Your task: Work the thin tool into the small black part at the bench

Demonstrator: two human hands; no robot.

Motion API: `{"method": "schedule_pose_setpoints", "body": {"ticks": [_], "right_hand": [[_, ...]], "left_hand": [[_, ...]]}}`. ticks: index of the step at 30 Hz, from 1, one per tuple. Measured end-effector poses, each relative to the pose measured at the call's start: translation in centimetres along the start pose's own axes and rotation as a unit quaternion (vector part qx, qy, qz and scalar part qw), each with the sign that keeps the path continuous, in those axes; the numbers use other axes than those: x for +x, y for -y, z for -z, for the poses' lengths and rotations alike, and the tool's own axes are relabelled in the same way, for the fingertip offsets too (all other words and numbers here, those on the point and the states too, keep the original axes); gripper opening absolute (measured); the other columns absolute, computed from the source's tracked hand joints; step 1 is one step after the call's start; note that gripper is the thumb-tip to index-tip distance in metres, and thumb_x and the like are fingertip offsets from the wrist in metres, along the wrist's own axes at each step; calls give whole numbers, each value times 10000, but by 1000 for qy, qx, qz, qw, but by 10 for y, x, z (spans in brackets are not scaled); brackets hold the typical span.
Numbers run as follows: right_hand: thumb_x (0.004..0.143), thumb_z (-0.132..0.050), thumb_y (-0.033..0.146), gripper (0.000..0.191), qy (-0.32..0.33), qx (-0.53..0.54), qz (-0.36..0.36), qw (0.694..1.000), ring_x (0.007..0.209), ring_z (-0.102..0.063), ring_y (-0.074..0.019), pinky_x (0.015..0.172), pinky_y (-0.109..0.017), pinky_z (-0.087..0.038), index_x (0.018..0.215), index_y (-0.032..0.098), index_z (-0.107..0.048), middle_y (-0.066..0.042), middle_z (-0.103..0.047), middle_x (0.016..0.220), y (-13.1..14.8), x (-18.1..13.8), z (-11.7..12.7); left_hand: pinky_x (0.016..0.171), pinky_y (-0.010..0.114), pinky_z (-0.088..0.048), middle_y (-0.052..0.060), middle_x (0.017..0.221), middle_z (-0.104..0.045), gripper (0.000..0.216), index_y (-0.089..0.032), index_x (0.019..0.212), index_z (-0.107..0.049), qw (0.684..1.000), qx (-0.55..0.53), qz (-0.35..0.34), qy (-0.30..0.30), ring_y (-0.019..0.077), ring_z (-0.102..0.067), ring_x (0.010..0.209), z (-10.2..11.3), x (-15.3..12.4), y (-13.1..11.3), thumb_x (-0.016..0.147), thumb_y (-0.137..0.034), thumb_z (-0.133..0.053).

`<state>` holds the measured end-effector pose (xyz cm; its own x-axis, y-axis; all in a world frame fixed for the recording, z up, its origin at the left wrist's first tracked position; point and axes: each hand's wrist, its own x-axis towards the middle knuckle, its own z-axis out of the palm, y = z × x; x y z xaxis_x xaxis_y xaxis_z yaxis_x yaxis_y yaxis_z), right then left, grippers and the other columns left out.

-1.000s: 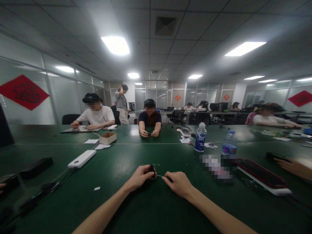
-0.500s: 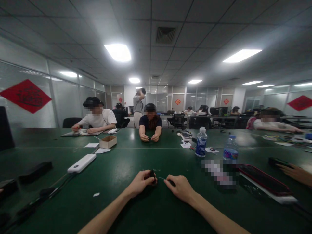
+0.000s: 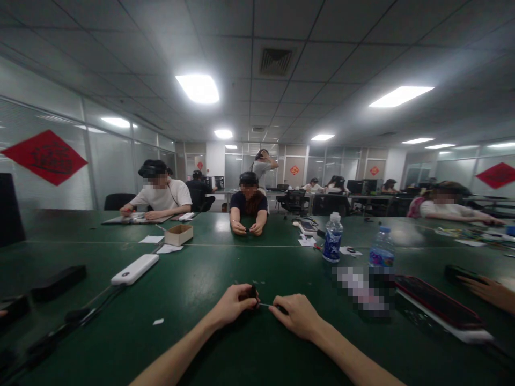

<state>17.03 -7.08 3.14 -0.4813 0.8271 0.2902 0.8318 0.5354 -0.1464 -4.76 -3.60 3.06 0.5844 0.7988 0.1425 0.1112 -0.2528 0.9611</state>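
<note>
My left hand (image 3: 235, 304) is closed around a small black object (image 3: 254, 292), whose exact kind I cannot make out. Fingers and thumb cover most of it. Opposite, my right hand (image 3: 295, 314) pinches a thin screwdriver (image 3: 264, 305); its slim pale shaft points left and its dark handle lies mostly hidden in the palm. The shaft's tip reaches the lower right side of the black object, and whether it sits inside something there cannot be seen. Both hands are held low over the green table (image 3: 193, 332).
A white power bank (image 3: 135, 269) with cables lies left, near a paper scrap (image 3: 158, 321). Beyond is an open cardboard box (image 3: 178, 235). Two bottles, one blue-labelled (image 3: 332, 238), and a red-edged phone (image 3: 438, 300) stand right. Another person's hand (image 3: 488, 292) rests far right.
The screwdriver's tip has come from just short of the black object to meet it, and the shaft lies more level. A standing person in the background has moved right.
</note>
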Motion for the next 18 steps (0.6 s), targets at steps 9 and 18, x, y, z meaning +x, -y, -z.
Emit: {"method": "schedule_pose_setpoints", "body": {"ticks": [9, 18], "right_hand": [[957, -309, 403, 373, -58, 69, -55, 994, 651, -616, -146, 604, -225, -392, 893, 210, -622, -14, -662, 742, -6, 4, -10], [934, -369, 400, 331, -22, 19, -7, 1000, 670, -615, -148, 619, -226, -383, 896, 218, -642, -16, -671, 754, -6, 3, -6]], "left_hand": [[808, 331, -432, 48, 855, -630, 246, -119, 903, -611, 1000, -16, 4, 12, 190, -579, 843, 0, 1, 0, 745, -307, -625], [817, 345, -445, 64, 891, -631, 310, -116, 944, -585, 997, -68, 14, -26, 191, -595, 868, 1, 2, 4, 729, -330, -652]]}}
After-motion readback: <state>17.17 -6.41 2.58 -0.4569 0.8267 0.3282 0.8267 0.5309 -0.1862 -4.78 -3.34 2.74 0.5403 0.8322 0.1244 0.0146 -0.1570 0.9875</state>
